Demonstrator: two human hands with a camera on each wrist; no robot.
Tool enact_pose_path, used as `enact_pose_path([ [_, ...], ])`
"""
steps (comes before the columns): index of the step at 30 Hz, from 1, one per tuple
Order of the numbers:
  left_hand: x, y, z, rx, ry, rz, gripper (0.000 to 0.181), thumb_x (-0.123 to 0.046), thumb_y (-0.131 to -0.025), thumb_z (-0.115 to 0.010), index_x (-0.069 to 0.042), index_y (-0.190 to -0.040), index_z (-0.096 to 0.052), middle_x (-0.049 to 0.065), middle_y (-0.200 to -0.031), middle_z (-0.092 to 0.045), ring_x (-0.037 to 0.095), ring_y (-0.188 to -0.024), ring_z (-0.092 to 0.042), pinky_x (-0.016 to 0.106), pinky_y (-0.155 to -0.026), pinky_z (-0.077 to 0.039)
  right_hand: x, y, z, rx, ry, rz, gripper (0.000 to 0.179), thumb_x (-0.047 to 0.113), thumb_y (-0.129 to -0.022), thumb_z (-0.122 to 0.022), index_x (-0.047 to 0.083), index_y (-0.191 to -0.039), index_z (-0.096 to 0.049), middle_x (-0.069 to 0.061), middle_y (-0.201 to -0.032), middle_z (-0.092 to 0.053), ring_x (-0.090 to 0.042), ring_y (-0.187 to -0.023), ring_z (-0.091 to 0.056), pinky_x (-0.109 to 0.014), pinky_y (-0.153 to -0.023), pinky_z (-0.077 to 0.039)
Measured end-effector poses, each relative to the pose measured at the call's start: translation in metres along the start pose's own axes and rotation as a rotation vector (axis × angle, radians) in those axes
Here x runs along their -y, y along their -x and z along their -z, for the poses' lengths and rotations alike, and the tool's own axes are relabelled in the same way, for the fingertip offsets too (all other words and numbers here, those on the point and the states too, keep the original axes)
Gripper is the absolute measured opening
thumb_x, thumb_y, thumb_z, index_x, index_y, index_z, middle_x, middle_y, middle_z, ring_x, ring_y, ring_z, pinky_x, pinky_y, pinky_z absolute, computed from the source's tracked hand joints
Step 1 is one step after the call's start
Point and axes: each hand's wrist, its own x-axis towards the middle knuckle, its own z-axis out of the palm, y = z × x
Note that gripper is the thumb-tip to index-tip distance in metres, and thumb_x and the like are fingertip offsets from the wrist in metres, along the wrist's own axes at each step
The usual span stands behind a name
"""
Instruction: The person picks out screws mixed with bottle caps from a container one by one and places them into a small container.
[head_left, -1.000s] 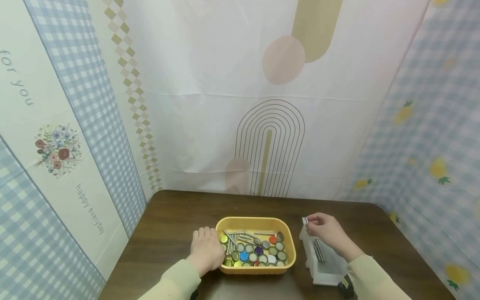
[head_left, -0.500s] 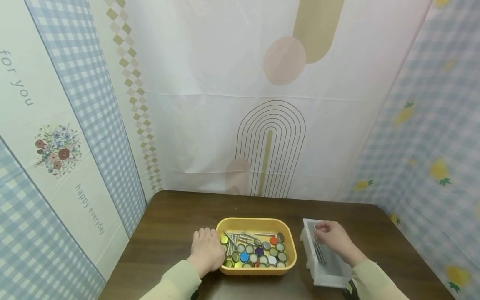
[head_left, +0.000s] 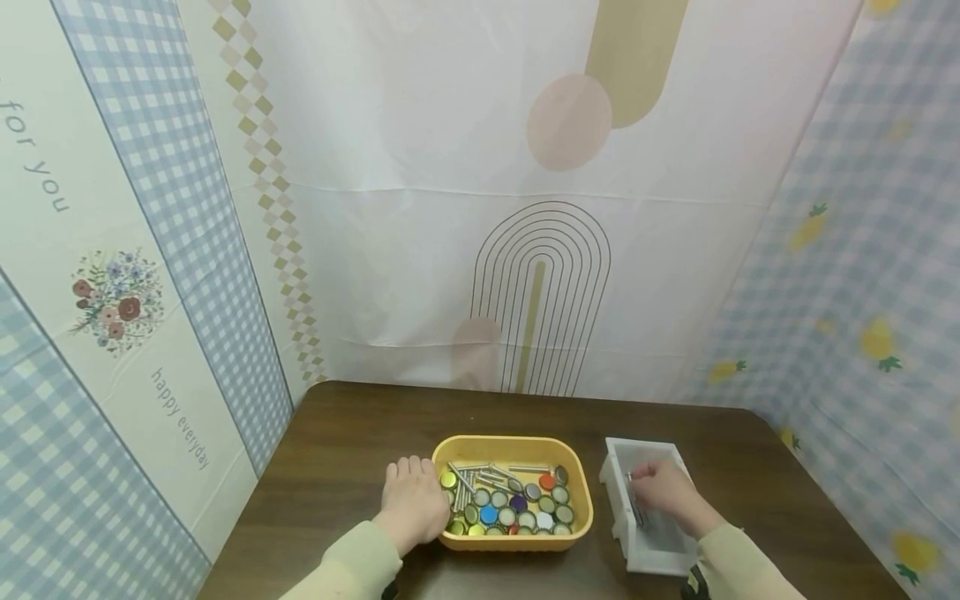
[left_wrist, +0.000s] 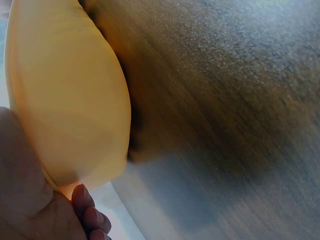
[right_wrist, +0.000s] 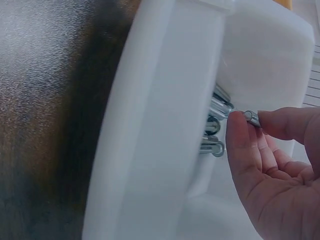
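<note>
My left hand (head_left: 414, 502) holds the left rim of a yellow plastic bin (head_left: 517, 543); in the left wrist view its curled fingertips (left_wrist: 84, 200) show by the bin's wall. Inside lie several bottle caps (head_left: 489, 513) and silver metal rods (head_left: 463, 490). On the right, my right hand (head_left: 666, 487) is over a translucent white tray (head_left: 660, 562). In the right wrist view, thumb and forefinger pinch a short-looking end of a silver metal rod (right_wrist: 252, 118). Several similar rods (right_wrist: 212, 125) lie right beside it in the tray; their far ends are hidden by the tray wall.
Both containers stand on a dark brown wooden table (head_left: 360, 417), with a gap between them. A white patterned cloth (head_left: 375, 267) hangs behind the table, and checked cloths (head_left: 847, 333) hang at the sides.
My right hand has come from the white tray's far left corner down into the tray, carrying the rod nearer to the others. The left hand stays on the yellow bin.
</note>
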Motion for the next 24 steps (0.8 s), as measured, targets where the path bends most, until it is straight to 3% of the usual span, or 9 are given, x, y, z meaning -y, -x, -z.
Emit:
enact_pose_path([
  [7,0.0004,-0.0009,-0.0009,0.005,0.007,0.003,0.038,-0.034,-0.091,-0.055,0.003,-0.1,-0.05,0.015,-0.086,-0.041,0.033,-0.086,-0.039,0.05,-0.081,-0.031,-0.0055,-0.0017,-0.0044,0.04,0.013,-0.03,0.016,0.007,-0.085,-0.06,-0.006,-0.095,-0.062,-0.009,-0.083,-0.062,-0.021,-0.074,-0.059,-0.036,-0.064,-0.049],
  [24,0.0008,-0.0001,0.0019,0.015,0.013,0.0,0.038,-0.034,-0.091,-0.054,0.003,-0.1,-0.049,0.015,-0.086,-0.041,0.032,-0.086,-0.039,0.05,-0.081,-0.031,-0.0056,0.0022,-0.0085,0.034,0.015,-0.014,0.015,0.006,-0.085,-0.059,-0.006,-0.093,-0.06,-0.009,-0.081,-0.061,-0.021,-0.071,-0.059,-0.035,-0.062,-0.05],
])
